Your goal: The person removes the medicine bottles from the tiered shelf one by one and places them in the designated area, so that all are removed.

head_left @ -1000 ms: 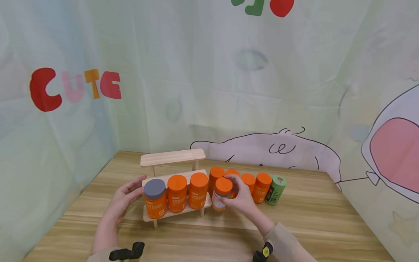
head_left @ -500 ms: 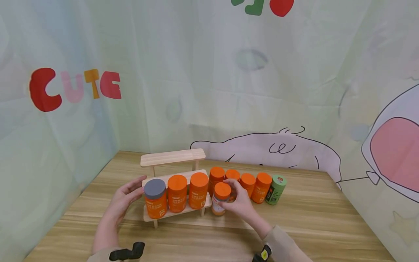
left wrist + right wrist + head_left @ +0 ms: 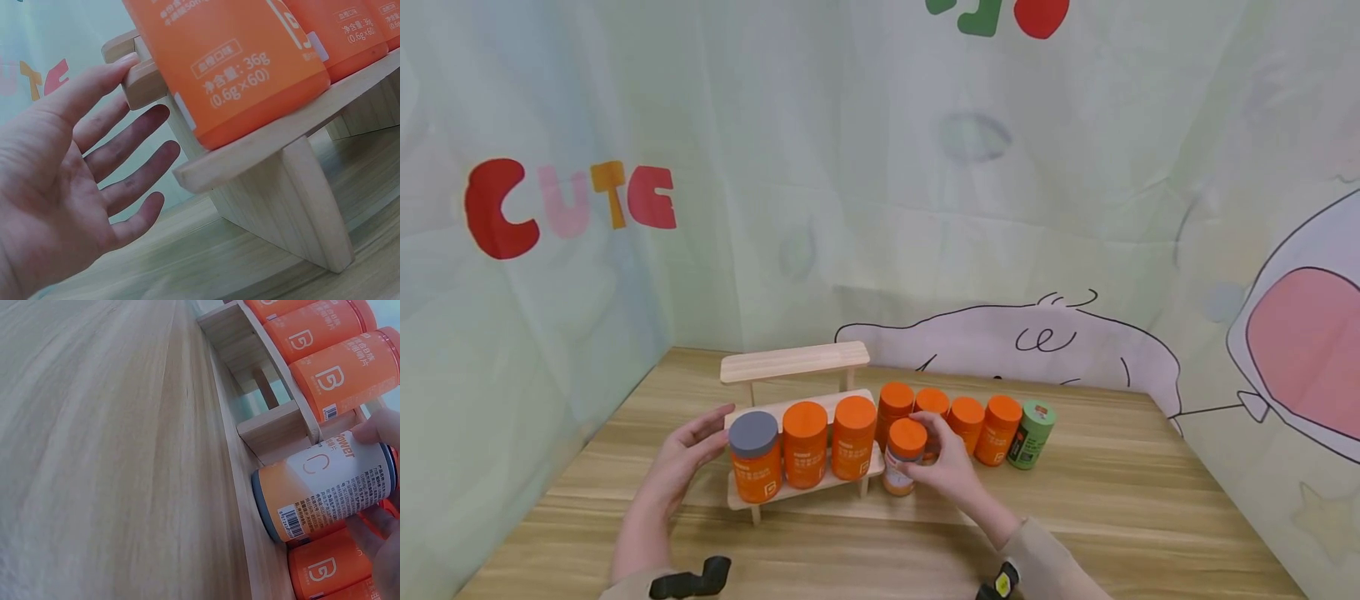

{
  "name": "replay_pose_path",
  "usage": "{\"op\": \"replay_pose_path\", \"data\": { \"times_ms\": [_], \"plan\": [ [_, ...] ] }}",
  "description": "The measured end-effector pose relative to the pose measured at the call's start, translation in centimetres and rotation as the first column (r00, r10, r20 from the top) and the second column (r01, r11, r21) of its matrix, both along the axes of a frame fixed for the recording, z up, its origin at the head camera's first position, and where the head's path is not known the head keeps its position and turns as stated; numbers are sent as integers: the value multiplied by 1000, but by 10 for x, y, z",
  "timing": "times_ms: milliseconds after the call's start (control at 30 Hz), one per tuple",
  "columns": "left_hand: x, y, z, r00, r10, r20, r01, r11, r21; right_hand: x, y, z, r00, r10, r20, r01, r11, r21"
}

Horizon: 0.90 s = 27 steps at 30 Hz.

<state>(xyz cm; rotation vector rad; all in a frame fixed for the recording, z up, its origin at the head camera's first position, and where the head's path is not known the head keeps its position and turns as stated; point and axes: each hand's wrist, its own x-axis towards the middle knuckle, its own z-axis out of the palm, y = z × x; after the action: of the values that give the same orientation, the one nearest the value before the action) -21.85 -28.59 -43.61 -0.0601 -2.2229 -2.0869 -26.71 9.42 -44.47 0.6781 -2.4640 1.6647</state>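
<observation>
Right wrist and head views show the fingers of the right hand (image 3: 946,460) pinching a white-labelled jar (image 3: 331,484), thumb on one side and the other fingers round the far side. This jar has an orange lid and a dark base, and it is just beside the right end of a stepped wooden rack (image 3: 795,362); whether its base rests on the desk (image 3: 820,558) or hangs slightly above, I cannot tell. At the rack's left end is the left hand (image 3: 75,181), its fingers spread and its palm toward the rack; the uppermost fingertip appears to touch the end of a higher board, while the lower ones reach toward the rack's side. Along the rack's front board stand three jars: a grey-lidded orange jar (image 3: 756,468) at the left end, an orange-lidded jar (image 3: 806,454) in the middle and another orange-lidded jar (image 3: 853,446) at the right end. To the right of the rack, beyond the pinched jar, a row of four orange-lidded jars (image 3: 997,433) runs across the desk, partly hidden by the right hand; a green jar (image 3: 1032,435) stands at the end farthest from the rack. Behind the rack hangs a pale printed curtain (image 3: 865,208).
</observation>
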Motion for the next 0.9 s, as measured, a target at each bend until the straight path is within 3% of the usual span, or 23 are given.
{"op": "replay_pose_path", "data": {
  "times_ms": [567, 900],
  "plan": [
    [-1, -1, -2, 1000, -6, -1, 6, 1000, 12, 3, -2, 6, 1000, 2, 5, -2, 1000, -30],
    [-2, 0, -1, 1000, 5, 8, -5, 1000, -1, 2, -5, 33, 995, -21, -96, 16, 998, -54]
  ]
}}
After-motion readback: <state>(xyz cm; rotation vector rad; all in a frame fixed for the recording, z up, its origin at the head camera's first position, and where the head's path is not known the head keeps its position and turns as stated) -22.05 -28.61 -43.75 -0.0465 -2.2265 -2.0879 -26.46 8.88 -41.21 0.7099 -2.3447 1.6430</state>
